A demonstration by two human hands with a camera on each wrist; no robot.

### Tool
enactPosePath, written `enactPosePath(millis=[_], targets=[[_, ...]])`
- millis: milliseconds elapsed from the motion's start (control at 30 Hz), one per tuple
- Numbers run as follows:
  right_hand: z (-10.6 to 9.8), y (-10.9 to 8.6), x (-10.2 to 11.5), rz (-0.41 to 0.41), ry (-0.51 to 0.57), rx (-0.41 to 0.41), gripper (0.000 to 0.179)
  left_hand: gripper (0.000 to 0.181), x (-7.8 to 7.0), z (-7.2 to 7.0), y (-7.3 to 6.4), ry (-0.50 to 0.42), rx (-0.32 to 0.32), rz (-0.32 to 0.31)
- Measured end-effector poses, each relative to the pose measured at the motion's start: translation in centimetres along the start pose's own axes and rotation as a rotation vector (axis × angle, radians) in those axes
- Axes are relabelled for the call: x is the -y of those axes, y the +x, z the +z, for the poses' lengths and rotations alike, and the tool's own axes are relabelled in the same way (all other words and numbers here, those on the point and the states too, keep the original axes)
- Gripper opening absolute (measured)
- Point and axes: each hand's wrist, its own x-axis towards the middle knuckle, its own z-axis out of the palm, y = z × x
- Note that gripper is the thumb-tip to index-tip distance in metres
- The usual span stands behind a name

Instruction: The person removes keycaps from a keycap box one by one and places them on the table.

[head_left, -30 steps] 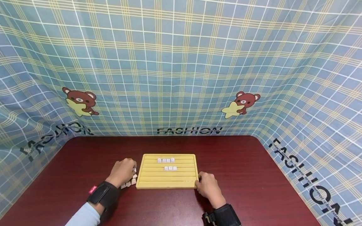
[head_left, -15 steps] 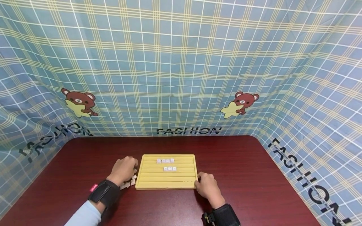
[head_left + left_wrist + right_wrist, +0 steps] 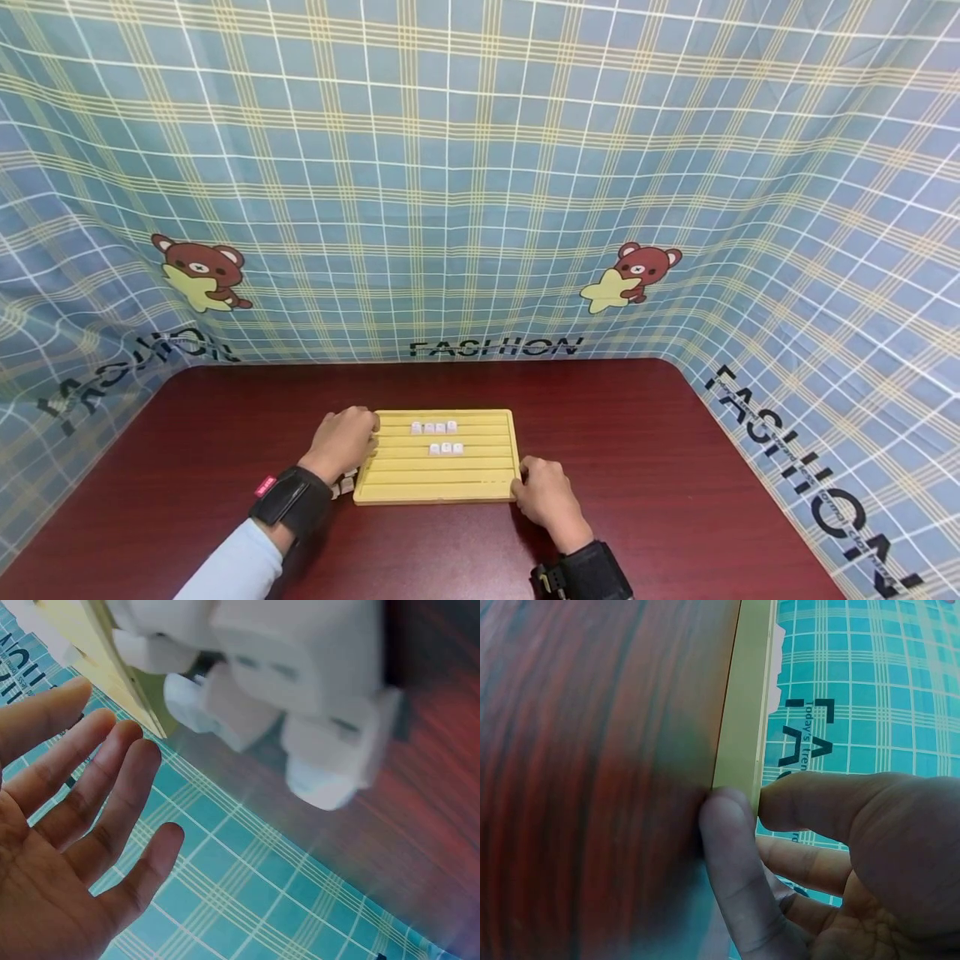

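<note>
Your right hand (image 3: 550, 498) pinches the yellow rectangular grooved tray (image 3: 427, 477)

Your left hand (image 3: 343, 442), fingers apart, is by its left edge, near loose white blocks (image 3: 300, 660). The tray, bearing seven more white blocks (image 3: 446, 448), lies on the red-brown tabletop (image 3: 442, 550).

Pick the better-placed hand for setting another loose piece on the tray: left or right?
Left, probably: the left hand is near both the tray and the loose pieces, while the right hand pinches the tray's right edge.
</note>
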Motion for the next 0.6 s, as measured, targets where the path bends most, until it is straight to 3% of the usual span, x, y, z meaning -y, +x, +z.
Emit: enactPosePath(millis=[67,267,467,600], targets=[[0.0,-0.1,0.0,0.003,0.002,0.001,0.026,0.004,-0.4,0.1,0.3,0.008,0.0,0.012],[0.2,-0.2,-0.1,0.018,0.008,0.005,0.028,0.014,-1.5,0.5,1.4,-0.007,-0.005,0.034],[0.0,-0.1,-0.1,0.011,0.007,-0.003,0.025,0.01,-2.7,1.0,2.8,0.003,-0.02,0.082],[0.1,-0.2,-0.2,-0.004,0.019,-0.026,0.02,0.008,-3.5,1.4,3.6,0.0,-0.011,0.081]])
